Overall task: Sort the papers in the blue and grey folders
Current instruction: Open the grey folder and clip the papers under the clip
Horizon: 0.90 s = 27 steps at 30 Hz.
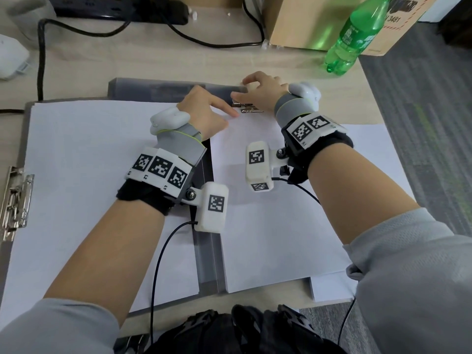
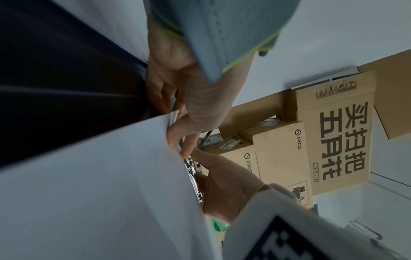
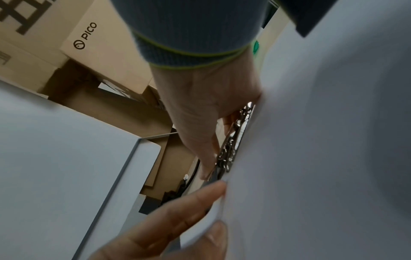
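Two folders lie open on the desk. The grey folder point(image 1: 25, 116) on the left carries white sheets point(image 1: 89, 175), and its metal clip point(image 1: 15, 203) sits at its left edge. A darker folder point(image 1: 207, 238) in the middle carries a white paper stack point(image 1: 268, 213). My left hand point(image 1: 227, 114) pinches that stack's top left corner point(image 2: 155, 126) between thumb and fingers. My right hand point(image 1: 242, 92) grips the darker folder's metal clip point(image 1: 247, 108), thumb on its lever and fingers curled over the far edge. The clip point(image 3: 231, 146) runs along the paper's top edge.
A green bottle point(image 1: 357, 34) and a cardboard box point(image 1: 306, 21) stand at the back right. A power strip point(image 1: 120, 8), black cable point(image 1: 40, 60) and white device point(image 1: 10, 57) lie at the back left. More sheets point(image 1: 332, 287) stick out beneath the right stack, near the desk's edge.
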Each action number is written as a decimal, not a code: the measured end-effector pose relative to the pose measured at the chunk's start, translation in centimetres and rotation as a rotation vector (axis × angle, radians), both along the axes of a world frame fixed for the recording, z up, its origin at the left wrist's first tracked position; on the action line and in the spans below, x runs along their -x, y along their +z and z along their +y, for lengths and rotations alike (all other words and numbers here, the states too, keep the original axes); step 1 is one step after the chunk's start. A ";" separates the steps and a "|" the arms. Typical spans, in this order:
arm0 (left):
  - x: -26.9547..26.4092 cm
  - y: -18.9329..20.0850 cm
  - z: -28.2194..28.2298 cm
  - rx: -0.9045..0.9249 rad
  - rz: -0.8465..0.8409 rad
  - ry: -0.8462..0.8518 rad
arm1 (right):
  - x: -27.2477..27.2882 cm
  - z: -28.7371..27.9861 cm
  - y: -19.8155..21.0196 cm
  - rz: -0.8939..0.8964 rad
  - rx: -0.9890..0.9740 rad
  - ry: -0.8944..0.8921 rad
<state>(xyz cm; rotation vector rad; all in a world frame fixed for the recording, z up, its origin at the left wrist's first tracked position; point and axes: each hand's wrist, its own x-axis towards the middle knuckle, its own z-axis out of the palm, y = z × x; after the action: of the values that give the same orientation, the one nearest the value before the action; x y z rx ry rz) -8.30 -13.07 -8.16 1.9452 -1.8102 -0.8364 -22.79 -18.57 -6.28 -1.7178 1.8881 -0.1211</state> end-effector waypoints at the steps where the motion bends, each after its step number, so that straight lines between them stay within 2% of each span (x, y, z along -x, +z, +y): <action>1: 0.0 0.0 0.0 0.004 -0.011 0.004 | 0.0 0.0 -0.2 -0.004 0.007 0.002; 10: 0.3 0.6 0.4 -0.004 -0.023 -0.010 | 0.0 0.5 -0.3 0.005 0.033 0.008; 15: 0.5 2.1 1.1 -0.033 -0.016 -0.086 | 0.4 2.0 0.5 0.017 0.063 -0.011; 21: 0.4 3.4 3.5 0.009 -0.110 0.006 | 2.9 6.1 1.2 0.133 0.168 -0.006; 27: 0.1 4.2 7.8 -0.014 -0.087 0.042 | 3.4 10.3 1.7 0.144 0.090 0.025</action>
<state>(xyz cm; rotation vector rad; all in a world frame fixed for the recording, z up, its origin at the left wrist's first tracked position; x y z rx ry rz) -8.44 -5.27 -3.96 2.0506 -1.8102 -0.7635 -26.14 -8.32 -4.60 -1.8532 1.9906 -0.0753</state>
